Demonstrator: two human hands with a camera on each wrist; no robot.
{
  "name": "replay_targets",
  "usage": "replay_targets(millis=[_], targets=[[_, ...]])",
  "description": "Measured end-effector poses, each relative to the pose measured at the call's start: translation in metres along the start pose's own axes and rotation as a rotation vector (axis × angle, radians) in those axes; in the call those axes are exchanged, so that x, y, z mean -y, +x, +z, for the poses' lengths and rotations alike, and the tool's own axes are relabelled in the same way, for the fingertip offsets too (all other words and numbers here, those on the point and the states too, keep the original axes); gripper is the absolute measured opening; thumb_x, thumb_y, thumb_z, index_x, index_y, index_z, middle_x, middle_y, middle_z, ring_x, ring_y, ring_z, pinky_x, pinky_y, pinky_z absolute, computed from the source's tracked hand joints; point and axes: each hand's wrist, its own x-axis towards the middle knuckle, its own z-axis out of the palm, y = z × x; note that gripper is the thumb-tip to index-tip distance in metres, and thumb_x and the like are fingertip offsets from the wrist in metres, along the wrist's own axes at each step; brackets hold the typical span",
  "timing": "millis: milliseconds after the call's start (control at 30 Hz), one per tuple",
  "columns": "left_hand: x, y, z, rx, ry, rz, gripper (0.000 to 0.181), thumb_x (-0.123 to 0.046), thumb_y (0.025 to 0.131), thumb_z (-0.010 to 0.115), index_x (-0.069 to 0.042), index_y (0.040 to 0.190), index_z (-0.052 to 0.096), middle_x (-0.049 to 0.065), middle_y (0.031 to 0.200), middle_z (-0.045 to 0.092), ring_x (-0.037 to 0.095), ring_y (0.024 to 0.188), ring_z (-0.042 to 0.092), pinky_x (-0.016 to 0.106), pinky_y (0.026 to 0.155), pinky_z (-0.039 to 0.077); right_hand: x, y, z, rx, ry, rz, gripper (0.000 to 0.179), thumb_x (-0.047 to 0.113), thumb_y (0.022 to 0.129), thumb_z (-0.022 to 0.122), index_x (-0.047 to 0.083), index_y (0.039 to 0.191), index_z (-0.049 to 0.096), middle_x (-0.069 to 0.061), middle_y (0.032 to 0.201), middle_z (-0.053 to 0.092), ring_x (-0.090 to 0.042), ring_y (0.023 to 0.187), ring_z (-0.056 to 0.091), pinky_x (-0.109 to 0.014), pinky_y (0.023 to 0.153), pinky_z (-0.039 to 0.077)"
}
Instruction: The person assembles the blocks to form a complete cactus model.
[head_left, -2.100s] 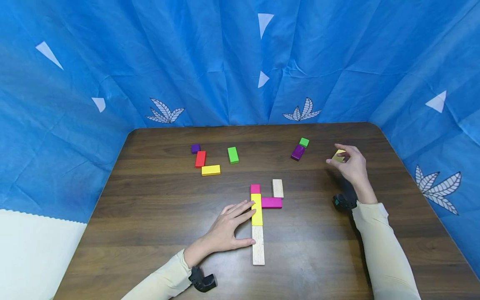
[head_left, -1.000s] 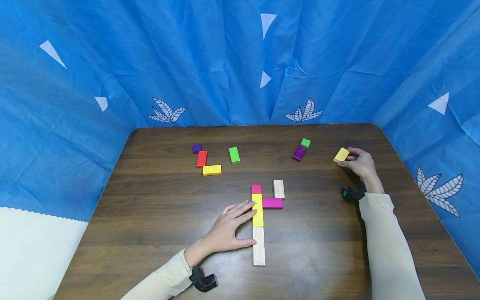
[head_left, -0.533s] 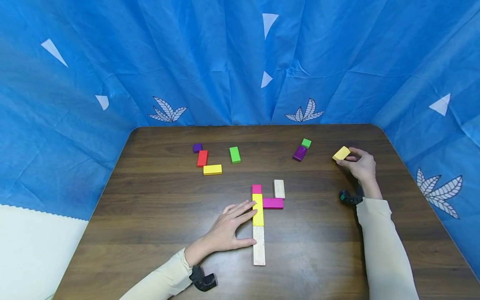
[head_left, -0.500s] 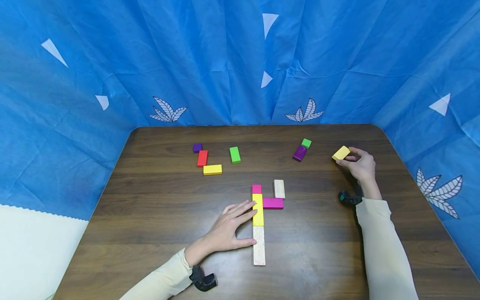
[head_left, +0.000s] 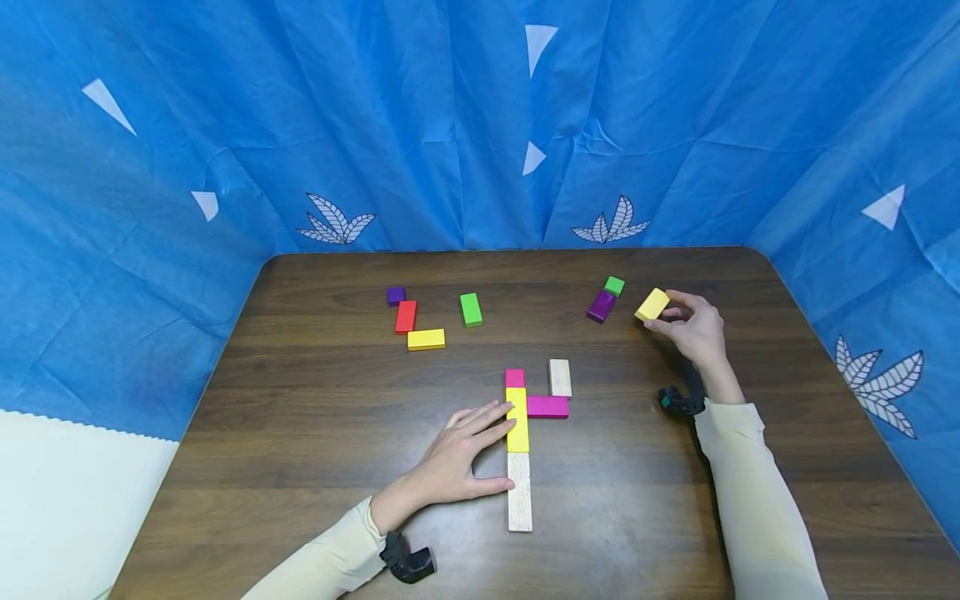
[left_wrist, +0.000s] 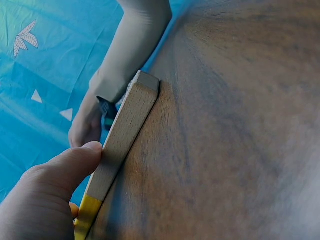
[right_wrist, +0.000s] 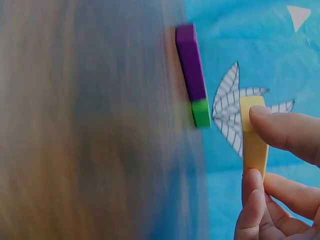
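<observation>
My right hand [head_left: 693, 333] pinches a pale yellow block [head_left: 652, 305] between thumb and fingers at the right rear. In the right wrist view this block [right_wrist: 254, 140] looks raised off the table. My left hand [head_left: 450, 467] lies with fingers extended, fingertips touching the long yellow block [head_left: 517, 433] and thumb against the plain wooden block [head_left: 519, 496]. These two stand end to end in a line, with a pink block [head_left: 514, 378] at the far end. A magenta block [head_left: 547, 407] juts right from the yellow one, and a small wooden block [head_left: 560, 377] sits behind it.
A purple block [head_left: 601, 307] touches a green cube [head_left: 614, 286] left of my right hand. Farther left lie a green block [head_left: 471, 309], a red block [head_left: 406, 317], a yellow block [head_left: 426, 339] and a purple cube [head_left: 396, 296]. Blue cloth [head_left: 480, 125] borders the table.
My right hand first shifted right with the pale yellow block, then moved back left with it, nearer the purple block and green cube. The left hand has stayed in place.
</observation>
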Motion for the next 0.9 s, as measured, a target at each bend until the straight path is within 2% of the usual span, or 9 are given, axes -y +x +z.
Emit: replay_targets(millis=[333, 667, 900], targets=[[-0.001, 0.0, 0.0, 0.011, -0.014, -0.019, 0.078, -0.055, 0.079, 0.072, -0.015, 0.142, 0.052, 0.0, 0.155, 0.04, 0.021, 0.145, 0.035, 0.048, 0.112, 0.033, 0.019, -0.007, 0.024, 0.137, -0.027, -0.142, 0.065, 0.015, 0.082, 0.079, 0.0, 0.139, 0.051, -0.022, 0.125, 0.053, -0.031, 0.095, 0.057, -0.006, 0.066, 0.041], [-0.001, 0.001, -0.002, -0.015, -0.012, 0.012, 0.078, -0.054, 0.078, 0.074, -0.012, 0.141, 0.054, 0.002, 0.153, 0.043, 0.024, 0.143, 0.039, 0.048, 0.109, 0.035, 0.035, -0.01, 0.046, 0.253, -0.074, -0.251, 0.064, 0.011, 0.077, 0.082, -0.002, 0.134, 0.055, -0.02, 0.113, 0.059, -0.031, 0.091, 0.058, -0.027, 0.075, 0.048], [-0.002, 0.001, -0.002, 0.002, -0.007, 0.001, 0.078, -0.055, 0.079, 0.073, -0.013, 0.141, 0.053, 0.001, 0.154, 0.042, 0.023, 0.143, 0.038, 0.047, 0.11, 0.034, 0.042, -0.011, 0.057, 0.339, -0.067, -0.313, 0.063, 0.008, 0.075, 0.083, -0.001, 0.132, 0.057, -0.019, 0.109, 0.062, -0.029, 0.09, 0.061, -0.022, 0.074, 0.049]])
